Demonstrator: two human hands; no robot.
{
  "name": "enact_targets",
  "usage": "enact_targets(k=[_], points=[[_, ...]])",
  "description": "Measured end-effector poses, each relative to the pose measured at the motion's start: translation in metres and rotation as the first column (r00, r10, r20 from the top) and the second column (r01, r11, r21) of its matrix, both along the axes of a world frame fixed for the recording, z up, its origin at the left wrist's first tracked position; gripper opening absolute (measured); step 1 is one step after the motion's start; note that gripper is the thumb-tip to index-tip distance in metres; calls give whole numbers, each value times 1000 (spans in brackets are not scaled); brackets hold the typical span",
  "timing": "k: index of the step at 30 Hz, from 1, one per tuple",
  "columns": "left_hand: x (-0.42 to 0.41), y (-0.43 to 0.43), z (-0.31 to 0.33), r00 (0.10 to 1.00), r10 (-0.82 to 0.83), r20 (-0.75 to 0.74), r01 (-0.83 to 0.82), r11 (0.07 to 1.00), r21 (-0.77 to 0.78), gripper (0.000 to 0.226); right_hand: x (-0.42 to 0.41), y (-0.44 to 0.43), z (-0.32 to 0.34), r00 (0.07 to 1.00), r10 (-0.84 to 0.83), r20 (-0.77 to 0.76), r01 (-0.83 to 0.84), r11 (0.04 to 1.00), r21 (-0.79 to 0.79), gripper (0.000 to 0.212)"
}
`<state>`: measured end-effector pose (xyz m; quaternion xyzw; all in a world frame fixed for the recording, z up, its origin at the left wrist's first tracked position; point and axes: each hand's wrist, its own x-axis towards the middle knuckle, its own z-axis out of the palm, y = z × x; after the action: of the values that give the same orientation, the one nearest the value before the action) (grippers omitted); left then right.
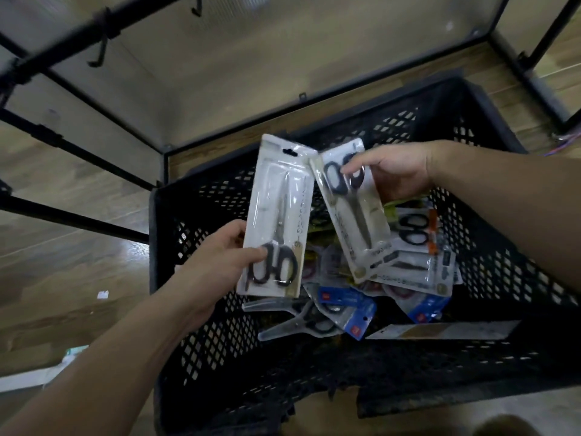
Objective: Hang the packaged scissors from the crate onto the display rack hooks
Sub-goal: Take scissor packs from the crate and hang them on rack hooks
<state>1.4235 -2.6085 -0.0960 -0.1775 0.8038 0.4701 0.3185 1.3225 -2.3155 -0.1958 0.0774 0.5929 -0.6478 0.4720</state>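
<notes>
Both hands hover over the black crate (166,309). The left hand (220,259) pinches one scissors pack (276,202) at its handle end, toward the crate's 9 o'clock. The right hand (396,174) curls round a second pack (352,215) near 12 o'clock. Loose packs (408,269) lie inside the crate, with the rack hooks (100,53) off at 11 o'clock.

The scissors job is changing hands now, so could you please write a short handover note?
Left hand grips the first pack by its handle end, hang hole up.
Right hand pinches a second pack at its handle end.
Both are held over the crate, where more packs lie.
The two hooks in view on the rack are bare: nothing seen hung.
Left: hang these two, then the rest.
</notes>
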Motion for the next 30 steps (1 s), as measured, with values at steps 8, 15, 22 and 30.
enact_targets(k=[8, 15, 22, 30], points=[[3, -4, -4, 996, 13, 86, 0, 989, -149, 37, 8, -8, -9, 964, 252, -87, -214, 926, 310, 29], [-3, -6, -4, 994, 105, 39, -102, 992, -68, 38, 8, -15, -11, 958, 266, -104, -225, 928, 296, 26], [-5, -6, -4, 989, 147, -8, -147, 989, -23, 35, 11, -5, -20, 970, 242, -23, -233, 952, 197, 63], [-8, -6, 0, 977, 193, -86, -191, 981, 26, 33, 11, 0, -39, 984, 150, 95, -161, 979, 124, 18]])
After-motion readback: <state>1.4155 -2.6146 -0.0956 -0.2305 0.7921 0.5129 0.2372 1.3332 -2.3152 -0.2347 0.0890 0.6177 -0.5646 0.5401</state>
